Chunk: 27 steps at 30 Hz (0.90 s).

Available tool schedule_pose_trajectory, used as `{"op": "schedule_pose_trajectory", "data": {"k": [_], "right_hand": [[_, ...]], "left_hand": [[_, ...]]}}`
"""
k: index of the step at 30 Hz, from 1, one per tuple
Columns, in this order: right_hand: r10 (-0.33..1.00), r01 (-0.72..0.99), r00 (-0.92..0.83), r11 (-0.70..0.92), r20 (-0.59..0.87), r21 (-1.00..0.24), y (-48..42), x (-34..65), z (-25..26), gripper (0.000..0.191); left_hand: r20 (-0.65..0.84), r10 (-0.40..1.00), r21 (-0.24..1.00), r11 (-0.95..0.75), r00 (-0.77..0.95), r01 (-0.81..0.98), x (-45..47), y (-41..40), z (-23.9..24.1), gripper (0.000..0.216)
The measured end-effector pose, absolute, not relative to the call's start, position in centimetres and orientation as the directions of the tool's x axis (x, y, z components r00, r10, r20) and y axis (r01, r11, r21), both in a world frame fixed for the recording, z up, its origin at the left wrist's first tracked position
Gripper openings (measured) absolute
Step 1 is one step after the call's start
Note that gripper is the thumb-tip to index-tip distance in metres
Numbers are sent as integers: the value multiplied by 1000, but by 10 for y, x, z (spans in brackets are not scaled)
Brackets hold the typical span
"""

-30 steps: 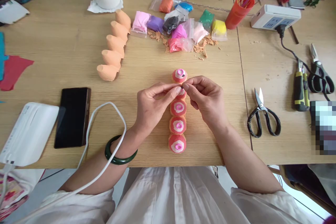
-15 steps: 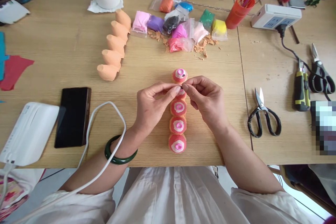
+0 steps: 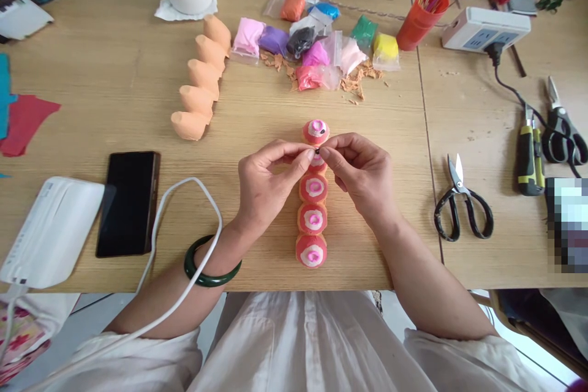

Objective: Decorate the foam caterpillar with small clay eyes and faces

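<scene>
My left hand and my right hand meet above a row of joined egg-carton cups. Between the pinched fingertips of both hands is a tiny black bit, apparently soft clay. The cups are covered in dark pink, each with a white patch and a bright pink ring. On the farthest cup a small black spot shows beside the ring. My fingers partly hide the second cup from the far end.
A plain orange egg-carton row stands at the left. Bags of coloured clay lie beyond my hands among orange scraps. Scissors, a utility knife and a power strip are at right. A phone and white cable lie left.
Both hands stay almost in place, still pinching. The black bit shows a little more clearly between the fingertips. The whole view has shifted very slightly.
</scene>
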State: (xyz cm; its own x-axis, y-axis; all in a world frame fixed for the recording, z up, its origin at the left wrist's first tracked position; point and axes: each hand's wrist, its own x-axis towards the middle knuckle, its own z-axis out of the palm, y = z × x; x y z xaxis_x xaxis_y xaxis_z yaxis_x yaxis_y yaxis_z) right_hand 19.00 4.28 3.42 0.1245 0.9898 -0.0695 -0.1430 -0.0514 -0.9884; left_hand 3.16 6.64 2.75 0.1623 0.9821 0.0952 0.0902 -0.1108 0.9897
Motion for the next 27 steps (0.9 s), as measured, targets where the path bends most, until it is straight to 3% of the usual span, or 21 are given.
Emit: {"op": "schedule_pose_trajectory", "data": {"k": [9,21,27], "right_hand": [[993,-150,99,-48,-63,-988,44,190,33,41],[992,-121,119,-35,-49,-992,43,189,35,46],[988,-214,111,-81,-107,-973,44,190,36,46]], "left_hand": [[47,981,998,-54,188,34,33,66,28,19],[157,972,983,-170,172,62,31,66,25,10],[138,977,989,-145,162,35,33,66,28,17]]}}
